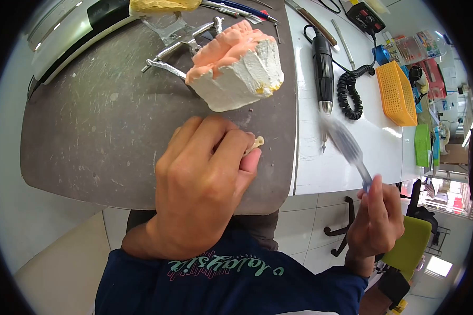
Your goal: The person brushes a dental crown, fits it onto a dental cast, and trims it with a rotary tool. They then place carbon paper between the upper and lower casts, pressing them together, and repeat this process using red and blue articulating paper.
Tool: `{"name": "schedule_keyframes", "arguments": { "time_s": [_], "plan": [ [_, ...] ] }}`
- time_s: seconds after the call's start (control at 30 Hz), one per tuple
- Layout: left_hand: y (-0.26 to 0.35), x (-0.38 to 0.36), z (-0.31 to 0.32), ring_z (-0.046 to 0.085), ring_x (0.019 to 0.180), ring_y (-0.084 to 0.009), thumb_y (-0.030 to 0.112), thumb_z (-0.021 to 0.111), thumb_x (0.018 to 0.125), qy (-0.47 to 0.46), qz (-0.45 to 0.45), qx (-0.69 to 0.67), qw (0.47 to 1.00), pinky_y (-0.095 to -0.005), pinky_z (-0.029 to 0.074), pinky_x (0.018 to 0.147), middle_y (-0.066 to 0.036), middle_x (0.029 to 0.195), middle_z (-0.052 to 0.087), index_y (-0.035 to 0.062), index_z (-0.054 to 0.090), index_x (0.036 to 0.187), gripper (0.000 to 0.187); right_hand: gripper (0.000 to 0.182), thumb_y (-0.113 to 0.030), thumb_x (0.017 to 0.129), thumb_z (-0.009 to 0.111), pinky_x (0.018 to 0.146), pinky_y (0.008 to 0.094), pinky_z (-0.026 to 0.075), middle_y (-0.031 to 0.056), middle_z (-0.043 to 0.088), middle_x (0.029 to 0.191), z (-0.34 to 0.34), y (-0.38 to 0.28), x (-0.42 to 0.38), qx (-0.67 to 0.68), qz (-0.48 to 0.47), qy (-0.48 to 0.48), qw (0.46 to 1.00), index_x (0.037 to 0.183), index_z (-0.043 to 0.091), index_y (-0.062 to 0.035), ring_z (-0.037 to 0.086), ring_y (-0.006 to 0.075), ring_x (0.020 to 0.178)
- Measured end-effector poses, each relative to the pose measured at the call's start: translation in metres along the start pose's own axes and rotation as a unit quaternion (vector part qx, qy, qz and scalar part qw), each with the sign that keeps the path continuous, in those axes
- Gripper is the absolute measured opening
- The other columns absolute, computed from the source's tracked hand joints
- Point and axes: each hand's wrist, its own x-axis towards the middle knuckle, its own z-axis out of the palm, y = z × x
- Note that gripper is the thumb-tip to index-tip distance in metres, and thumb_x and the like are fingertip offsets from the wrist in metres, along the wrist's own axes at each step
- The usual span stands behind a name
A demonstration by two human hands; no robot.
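Note:
My left hand point(202, 178) is closed over the grey board, its fingers pinching a small cream tooth-coloured dental piece point(258, 142) that peeks out at the fingertips. Most of that piece is hidden. To the right, my right hand point(377, 223) grips the handle of a brush point(347, 142) with a translucent neck. Its pale head is smeared by motion above the white tabletop, close to the tip of a black handpiece point(323, 68). Just beyond my left hand, a pink and white plaster dental cast point(236, 71) rests on a metal articulator point(178, 50).
A yellow basket point(397, 93) and a green tray point(422, 146) stand at the right. The handpiece's coiled cord point(350, 94) lies beside a thin metal tool point(343, 44). Pens and a knife point(315, 23) lie at the back. A white and black device point(84, 37) occupies the back left.

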Motion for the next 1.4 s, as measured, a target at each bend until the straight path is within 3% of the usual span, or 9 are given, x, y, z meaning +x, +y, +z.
{"name": "schedule_keyframes", "arguments": {
  "time_s": [0.07, 0.33, 0.5, 0.6, 0.67, 0.8, 0.93, 1.17, 1.4],
  "plan": [
    [0.000, 0.001, 0.000, 0.062, 0.074, -0.0276, -0.001, 0.079, 0.066, 0.003, 0.000, 0.001, 1.000, -0.0377, 0.049, 0.063, -0.009, 0.082, 0.063, 0.0038, 0.067, 0.084, 0.023, 0.052, 0.007, 0.073, 0.071, 0.052, 0.0267, 0.047, 0.0061, 0.059, 0.076, 0.006, -0.001, 0.005, 0.000, -0.057, -0.168, 0.984, 0.120, 0.073, -0.0148, 0.058, 0.0131, 0.061],
    [0.001, -0.001, -0.008, 0.060, 0.073, -0.0245, 0.000, 0.078, 0.073, -0.020, 0.002, -0.017, 1.000, -0.0344, 0.049, 0.064, -0.010, 0.086, 0.058, 0.0047, 0.071, 0.096, 0.025, 0.042, 0.008, 0.091, 0.057, 0.064, 0.0298, 0.050, 0.0120, 0.063, 0.085, 0.021, 0.021, 0.047, 0.038, 0.065, 0.063, 0.995, 0.132, 0.060, 0.0006, 0.061, 0.0176, 0.070],
    [0.001, 0.004, -0.061, 0.060, 0.076, -0.0190, -0.006, 0.072, 0.077, -0.024, 0.066, -0.130, 0.989, -0.0304, 0.050, 0.066, -0.009, 0.092, 0.058, 0.0049, 0.071, 0.106, 0.031, 0.040, 0.006, 0.090, 0.055, 0.066, 0.0320, 0.050, 0.0141, 0.063, 0.085, 0.065, 0.016, 0.110, 0.156, 0.022, -0.019, 0.987, 0.127, 0.064, -0.0047, 0.063, 0.0241, 0.071],
    [-0.018, 0.022, -0.083, 0.062, 0.077, -0.0149, -0.010, 0.067, 0.080, 0.008, 0.085, -0.157, 0.984, -0.0281, 0.051, 0.069, -0.008, 0.094, 0.061, 0.0038, 0.070, 0.109, 0.032, 0.040, 0.003, 0.092, 0.055, 0.071, 0.0284, 0.049, 0.0115, 0.068, 0.096, 0.083, 0.016, 0.131, 0.217, 0.028, -0.056, 0.974, 0.131, 0.063, -0.0066, 0.061, 0.0140, 0.076],
    [-0.032, 0.039, -0.096, 0.063, 0.092, -0.0163, -0.004, 0.059, 0.091, -0.031, 0.025, -0.211, 0.977, -0.0279, 0.051, 0.081, -0.011, 0.101, 0.064, -0.0025, 0.064, 0.108, 0.018, 0.032, 0.000, 0.091, 0.055, 0.067, 0.0377, 0.050, 0.0166, 0.066, 0.088, 0.091, 0.017, 0.143, 0.212, 0.014, -0.055, 0.976, 0.121, 0.066, -0.0020, 0.064, 0.0284, 0.071],
    [-0.040, 0.075, -0.105, 0.066, 0.096, -0.0168, -0.001, 0.061, 0.093, -0.020, -0.027, -0.246, 0.969, -0.0272, 0.052, 0.085, -0.012, 0.103, 0.067, -0.0035, 0.059, 0.109, 0.016, 0.030, -0.004, 0.093, 0.058, 0.072, 0.0388, 0.051, 0.0170, 0.067, 0.093, 0.096, 0.020, 0.150, 0.178, 0.010, -0.079, 0.981, 0.122, 0.065, -0.0006, 0.065, 0.0307, 0.075],
    [-0.050, 0.105, -0.106, 0.068, 0.097, -0.0152, 0.007, 0.065, 0.095, 0.005, 0.005, -0.184, 0.983, -0.0270, 0.053, 0.087, -0.011, 0.103, 0.069, -0.0013, 0.059, 0.109, 0.017, 0.032, -0.015, 0.095, 0.062, 0.076, 0.0386, 0.053, 0.0186, 0.067, 0.099, 0.098, 0.013, 0.149, 0.094, -0.119, 0.065, 0.986, 0.123, 0.063, 0.0003, 0.066, 0.0328, 0.084],
    [-0.058, 0.113, -0.094, 0.064, 0.090, -0.0111, 0.015, 0.067, 0.096, 0.087, 0.072, -0.212, 0.971, -0.0242, 0.051, 0.081, -0.008, 0.100, 0.067, -0.0007, 0.061, 0.112, 0.023, 0.031, -0.022, 0.101, 0.053, 0.081, 0.0324, 0.051, 0.0144, 0.069, 0.106, 0.095, -0.011, 0.171, 0.306, -0.043, -0.074, 0.948, 0.120, 0.065, 0.0001, 0.065, 0.0198, 0.094],
    [-0.058, 0.086, -0.091, 0.063, 0.086, -0.0109, 0.020, 0.061, 0.100, 0.003, -0.038, -0.321, 0.946, -0.0242, 0.051, 0.077, -0.007, 0.099, 0.063, -0.0023, 0.056, 0.120, 0.030, 0.050, -0.034, 0.086, 0.072, 0.085, 0.0374, 0.052, 0.0220, 0.070, 0.103, 0.136, -0.009, 0.236, 0.380, -0.081, -0.252, 0.886, 0.120, 0.065, 0.0023, 0.069, 0.0262, 0.092]
  ]
}}
